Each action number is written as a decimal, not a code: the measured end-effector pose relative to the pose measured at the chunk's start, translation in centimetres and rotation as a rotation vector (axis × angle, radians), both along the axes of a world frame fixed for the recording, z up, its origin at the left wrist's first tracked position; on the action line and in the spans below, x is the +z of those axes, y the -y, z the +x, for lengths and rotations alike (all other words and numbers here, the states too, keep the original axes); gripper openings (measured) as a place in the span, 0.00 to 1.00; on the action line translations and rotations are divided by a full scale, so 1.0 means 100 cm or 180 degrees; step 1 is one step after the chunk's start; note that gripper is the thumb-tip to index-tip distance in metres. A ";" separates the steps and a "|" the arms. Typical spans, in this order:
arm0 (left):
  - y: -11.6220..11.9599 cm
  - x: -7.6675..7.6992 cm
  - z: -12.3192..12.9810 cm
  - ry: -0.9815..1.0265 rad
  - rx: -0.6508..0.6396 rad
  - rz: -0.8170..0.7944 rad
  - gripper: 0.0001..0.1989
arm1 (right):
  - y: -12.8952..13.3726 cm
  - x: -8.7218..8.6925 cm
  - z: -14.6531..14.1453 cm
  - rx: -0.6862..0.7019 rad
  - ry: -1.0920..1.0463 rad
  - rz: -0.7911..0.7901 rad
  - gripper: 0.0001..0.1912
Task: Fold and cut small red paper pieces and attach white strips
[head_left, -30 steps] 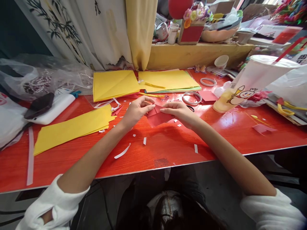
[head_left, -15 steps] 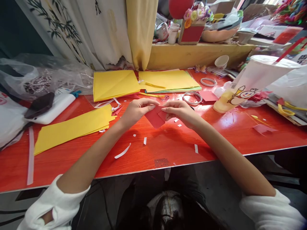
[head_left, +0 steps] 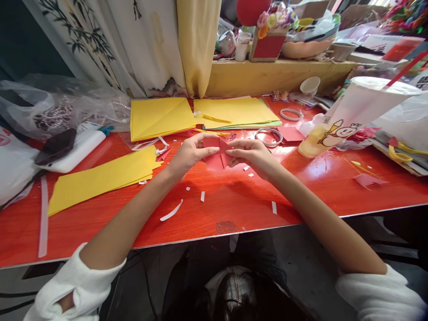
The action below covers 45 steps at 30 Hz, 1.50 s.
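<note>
Above the counter (head_left: pixel 240 200), I see left hand (head_left: pixel 189 154) and right hand (head_left: pixel 254 156), fingertips closed on red paper (head_left: pixel 216 161), likely steadying its folds

Glare mid-right | soft shadows below hands (head_left: pixel 219 154) | wide-angle edge stretch

Both forearms reach forward, left and right fingers (head_left: pixel 236 152) pinched close together.

Table (head_left: pixel 240 200): two paper stacks (head_left: pixel 162 117) side by side at the back; I see the plastic bag (head_left: pixel 83 104) to their left.
Drink cup (head_left: pixel 351 111): on the table, right of the rings (head_left: pixel 292 120).
Ledge (head_left: pixel 267 79): behind the table, bearing the bowl (head_left: pixel 306 49), right of the box (head_left: pixel 266 47).
</note>
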<state>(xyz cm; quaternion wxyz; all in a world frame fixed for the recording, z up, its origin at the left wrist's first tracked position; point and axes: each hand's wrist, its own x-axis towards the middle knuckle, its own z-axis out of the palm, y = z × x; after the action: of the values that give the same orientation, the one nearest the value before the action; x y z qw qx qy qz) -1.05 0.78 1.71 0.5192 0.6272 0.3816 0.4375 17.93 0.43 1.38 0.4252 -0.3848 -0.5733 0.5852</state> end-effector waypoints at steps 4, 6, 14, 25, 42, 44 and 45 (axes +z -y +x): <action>0.000 -0.001 0.001 0.0097 -0.0078 -0.0024 0.15 | 0.000 -0.001 -0.001 0.0109 -0.0048 -0.0193 0.08; 0.000 -0.002 0.002 0.0130 -0.0089 0.0068 0.13 | 0.000 -0.001 -0.002 0.0158 -0.0064 -0.0243 0.07; 0.006 0.004 -0.001 -0.0357 -0.0229 0.0325 0.12 | 0.001 0.001 0.003 0.0360 -0.0235 -0.0329 0.09; 0.005 0.001 0.002 -0.0269 -0.0061 0.0563 0.11 | 0.000 0.001 0.000 0.0349 -0.0480 -0.0551 0.10; 0.007 0.001 0.003 -0.0652 -0.0149 0.0668 0.10 | -0.002 0.001 0.005 0.0326 -0.0214 -0.0545 0.10; 0.007 0.000 0.003 -0.0673 -0.0102 0.0629 0.11 | -0.002 0.001 0.005 0.0339 -0.0215 -0.0531 0.09; 0.006 -0.001 0.004 -0.0674 -0.0078 0.0609 0.11 | -0.003 0.001 0.005 0.0349 -0.0202 -0.0517 0.09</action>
<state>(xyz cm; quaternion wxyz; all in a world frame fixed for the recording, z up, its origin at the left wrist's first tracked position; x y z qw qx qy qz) -0.69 0.14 1.64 0.4192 0.7211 0.3831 0.3969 18.39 0.68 1.44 0.3780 -0.3673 -0.5304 0.6640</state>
